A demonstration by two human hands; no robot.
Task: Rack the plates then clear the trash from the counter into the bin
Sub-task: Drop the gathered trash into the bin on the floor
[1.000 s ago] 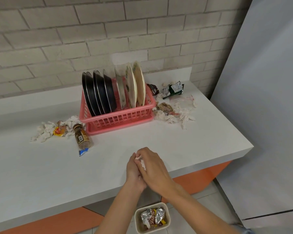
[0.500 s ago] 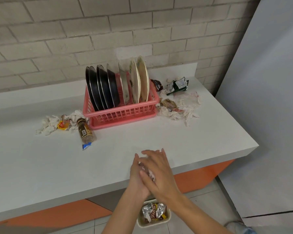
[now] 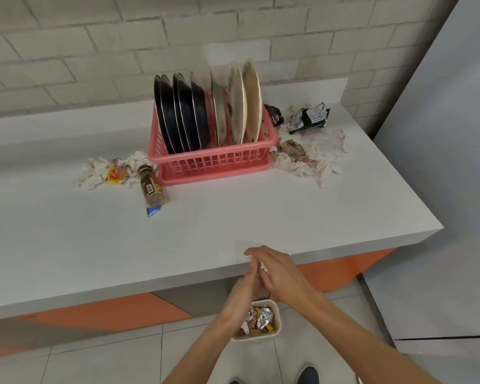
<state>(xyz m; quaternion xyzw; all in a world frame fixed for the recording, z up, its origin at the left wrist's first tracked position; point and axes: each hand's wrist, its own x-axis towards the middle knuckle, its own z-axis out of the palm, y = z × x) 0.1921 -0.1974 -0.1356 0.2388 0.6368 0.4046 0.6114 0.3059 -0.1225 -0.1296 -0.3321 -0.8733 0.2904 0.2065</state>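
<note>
At near edge of counter (image 3: 233,212), just right of centre: left hand (image 3: 243,296) and right hand (image 3: 281,273) pressed together, tissue wad (image 3: 263,268) sandwiched between. Left fingers fairly straight, pointing far, flat against wad. Right fingers curled over top of wad, clamped on it. Only a small white bit of wad showing. Hands in air at counter lip, directly above bin (image 3: 277,327).

Small beige open-topped bin on tile floor (image 3: 94,361), near side of counter. Inside: foil wrappers (image 3: 262,315) in silver, red and yellow, partly hidden by left wrist.

Far centre of counter: pink rack (image 3: 214,162), close to brick wall (image 3: 94,51). Racked upright on edge, left to right: black plates (image 3: 178,115), grey plate (image 3: 219,117), two cream patterned plates (image 3: 247,106). Exact count of black ones hard to tell.

Left of rack: heap of torn tissue (image 3: 94,173) with yellow wrapper (image 3: 113,173) in it. Also brown bottle (image 3: 152,187) lying on side, touching heap's right end, just beside rack's near left corner. Just near of bottle: blue scrap (image 3: 153,210).

Right of rack: second tissue heap (image 3: 323,166), brown wrapper (image 3: 293,147) on it, clear plastic (image 3: 326,139) beside. Farther back: green packet (image 3: 309,117) and dark wrapper (image 3: 273,115), latter just beside rack's right side.

Under counter: orange panel (image 3: 108,311). At bottom of view: dark shoe (image 3: 308,374). Far right: grey panel (image 3: 441,162).
</note>
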